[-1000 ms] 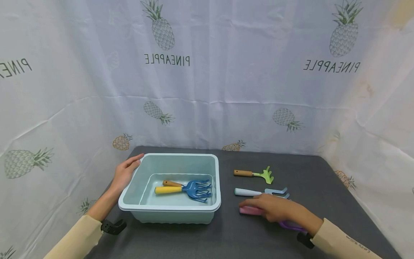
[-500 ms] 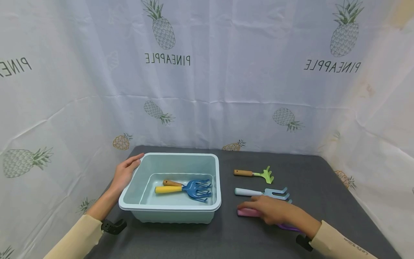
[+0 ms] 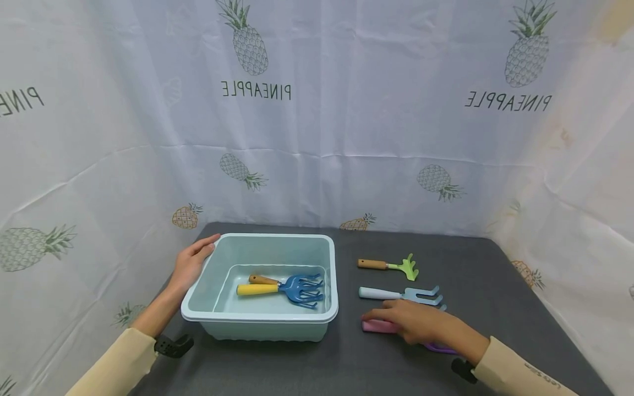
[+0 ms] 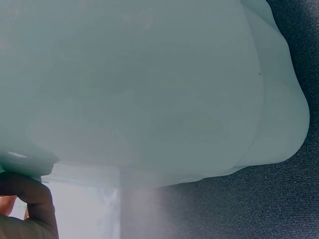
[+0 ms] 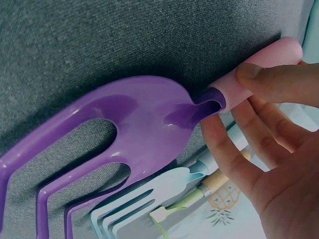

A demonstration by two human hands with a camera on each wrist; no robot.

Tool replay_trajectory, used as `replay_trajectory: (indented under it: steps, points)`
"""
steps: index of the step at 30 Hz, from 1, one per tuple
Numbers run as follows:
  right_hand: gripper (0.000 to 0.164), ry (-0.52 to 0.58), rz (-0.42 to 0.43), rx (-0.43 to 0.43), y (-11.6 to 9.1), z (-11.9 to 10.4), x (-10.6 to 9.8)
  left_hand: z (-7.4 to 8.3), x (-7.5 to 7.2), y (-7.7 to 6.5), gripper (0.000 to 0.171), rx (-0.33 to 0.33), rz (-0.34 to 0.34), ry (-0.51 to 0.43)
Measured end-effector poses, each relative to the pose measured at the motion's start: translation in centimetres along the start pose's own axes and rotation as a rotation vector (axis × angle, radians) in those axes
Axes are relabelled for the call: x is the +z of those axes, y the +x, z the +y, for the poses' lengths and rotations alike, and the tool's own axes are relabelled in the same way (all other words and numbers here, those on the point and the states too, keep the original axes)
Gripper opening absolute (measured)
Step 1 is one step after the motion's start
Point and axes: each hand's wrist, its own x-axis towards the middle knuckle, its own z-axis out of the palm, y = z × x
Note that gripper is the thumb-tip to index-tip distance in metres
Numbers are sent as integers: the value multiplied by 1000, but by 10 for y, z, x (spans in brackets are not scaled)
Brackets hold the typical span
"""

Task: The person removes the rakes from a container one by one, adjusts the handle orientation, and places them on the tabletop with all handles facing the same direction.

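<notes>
My left hand [image 3: 190,268] holds the left rim of a pale green plastic basin [image 3: 260,317]. In the left wrist view the basin's outer wall [image 4: 149,89] fills most of the picture, with curled fingers [image 4: 37,204] at its edge. On the right, my right hand [image 3: 416,320] grips the pink handle of a purple garden hand rake [image 5: 149,112], thumb on one side and fingers on the other. Its bent tines point toward the wrist side. Inside the basin lie a yellow-handled blue hand rake [image 3: 258,290] and a wooden-handled one [image 3: 262,280], their blue heads overlapping.
Just beyond the right hand lies a light blue hand rake [image 3: 381,293]. Farther back is a green hand rake [image 3: 372,264] with a wooden handle. All rest on a dark grey tabletop [image 3: 346,363], with pineapple-print curtains [image 3: 317,121] around it.
My right hand has shifted slightly left with the purple hand rake, so its pink handle sits a little closer to the basin. The left hand and basin stay in place.
</notes>
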Motion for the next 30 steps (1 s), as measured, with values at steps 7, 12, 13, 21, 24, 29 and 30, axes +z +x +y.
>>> replay_trajectory:
  steps: [7,12,13,21,24,29,30]
  points:
    - [88,-25,14,-11,1,2,0,1,0,1,50,-9,2,3]
    - [88,-30,29,-31,1,2,0,2,0,1,50,-7,3,10]
    - [89,-29,29,-33,1,2,-1,2,0,1,50,-7,3,10]
    - [88,-11,10,-33,0,1,-1,2,0,1,49,-13,5,4]
    - [88,-9,10,-40,0,2,-2,2,0,1,49,-15,9,8]
    - [89,-7,10,-41,1,2,-1,0,1,2,49,-27,10,12]
    - [88,-4,8,-36,1,2,-1,0,1,2,49,-31,7,9]
